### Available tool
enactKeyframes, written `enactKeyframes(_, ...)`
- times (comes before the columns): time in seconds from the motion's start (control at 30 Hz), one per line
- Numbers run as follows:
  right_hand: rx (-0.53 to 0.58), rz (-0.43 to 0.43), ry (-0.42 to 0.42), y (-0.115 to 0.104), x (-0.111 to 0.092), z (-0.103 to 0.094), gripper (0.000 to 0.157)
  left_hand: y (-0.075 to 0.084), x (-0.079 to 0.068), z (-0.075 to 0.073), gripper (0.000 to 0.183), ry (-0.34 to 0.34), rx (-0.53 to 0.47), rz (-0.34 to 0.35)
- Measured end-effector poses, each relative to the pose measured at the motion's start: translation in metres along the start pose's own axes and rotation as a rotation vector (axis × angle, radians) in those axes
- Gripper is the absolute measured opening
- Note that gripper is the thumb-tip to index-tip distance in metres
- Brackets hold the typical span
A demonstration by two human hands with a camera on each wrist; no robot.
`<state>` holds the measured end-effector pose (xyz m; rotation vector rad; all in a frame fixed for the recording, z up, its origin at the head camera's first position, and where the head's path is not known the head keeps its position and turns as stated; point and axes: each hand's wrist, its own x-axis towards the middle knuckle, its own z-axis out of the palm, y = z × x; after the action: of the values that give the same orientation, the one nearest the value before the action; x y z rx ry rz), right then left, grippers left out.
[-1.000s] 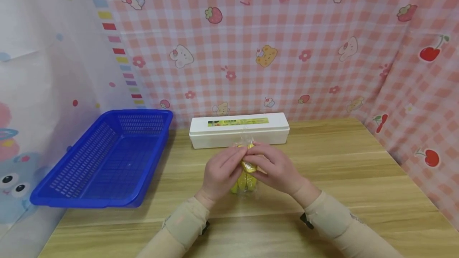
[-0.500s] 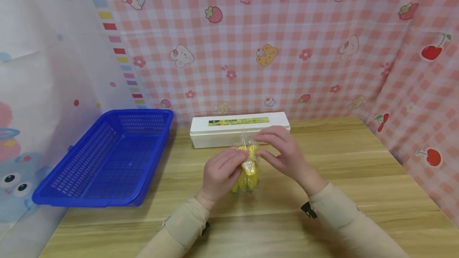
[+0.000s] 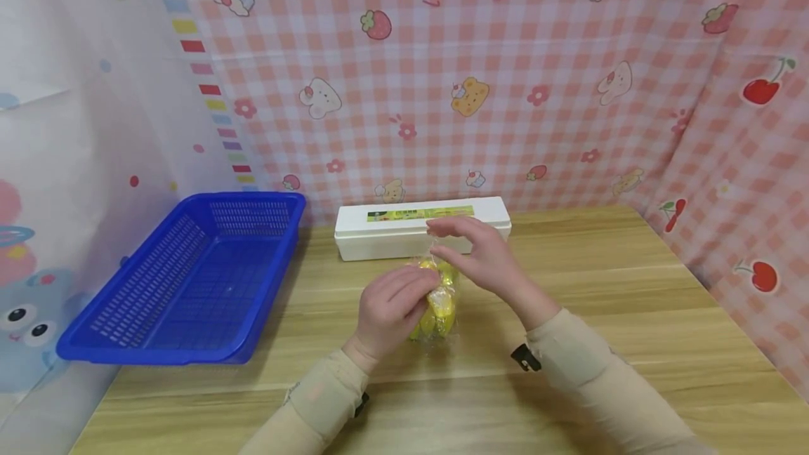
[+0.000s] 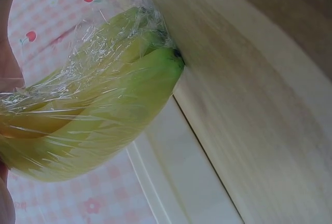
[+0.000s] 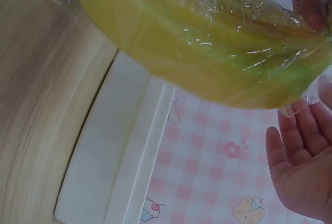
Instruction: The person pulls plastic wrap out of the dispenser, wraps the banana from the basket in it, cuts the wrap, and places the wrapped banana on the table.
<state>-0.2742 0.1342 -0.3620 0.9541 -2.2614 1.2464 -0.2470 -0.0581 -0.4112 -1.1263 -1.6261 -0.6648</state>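
Note:
A bunch of bananas (image 3: 442, 307) wrapped in clear cling film stands tilted over the table, its green tips low in the left wrist view. My left hand (image 3: 388, 300) grips the bunch near its top, from the left side. In the left wrist view the wrapped bananas (image 4: 104, 99) fill much of the picture, film bunched at the tips. My right hand (image 3: 483, 251) is raised beside the top of the bunch, thumb and fingers apart, with loose film near them. From the right wrist, my right hand (image 5: 306, 167) shows fingers extended just below the crumpled film end.
A long white foam box (image 3: 423, 237) with a yellow-green label stands behind the hands. To the left is a blue plastic basket (image 3: 265, 293). The wooden table (image 3: 619, 343) ends at a pink checked cloth (image 3: 556, 41) behind and right.
My right hand has come off the front of the bananas, drawn back to the right, then moved up and left over the loose film. My left hand keeps its grip with little movement.

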Motion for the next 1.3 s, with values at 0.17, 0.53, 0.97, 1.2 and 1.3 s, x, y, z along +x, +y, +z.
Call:
enactKeyframes(0.17, 0.036, -0.012, 0.029, -0.002, -0.001, 0.002, 0.010, 0.000, -0.002, -0.001, 0.016, 0.009, 0.011, -0.013)
enactKeyframes(0.53, 0.082, -0.282, 0.034, -0.003, -0.019, 0.002, 0.025, 0.000, -0.005, -0.004, 0.019, 0.027, 0.035, -0.076)
enactKeyframes(0.97, 0.072, -0.384, -0.012, 0.002, -0.033, 0.006, 0.034, 0.001, -0.008, -0.006, 0.021, 0.033, 0.053, -0.105)
enactKeyframes(1.2, 0.118, -0.378, -0.054, 0.010, -0.037, 0.008, 0.027, 0.001, -0.009, -0.007, 0.017, 0.033, 0.063, -0.098)
enactKeyframes(1.3, 0.139, -0.393, -0.064, 0.013, -0.038, 0.009, 0.010, 0.001, -0.010, -0.007, 0.019, 0.018, 0.063, -0.114)
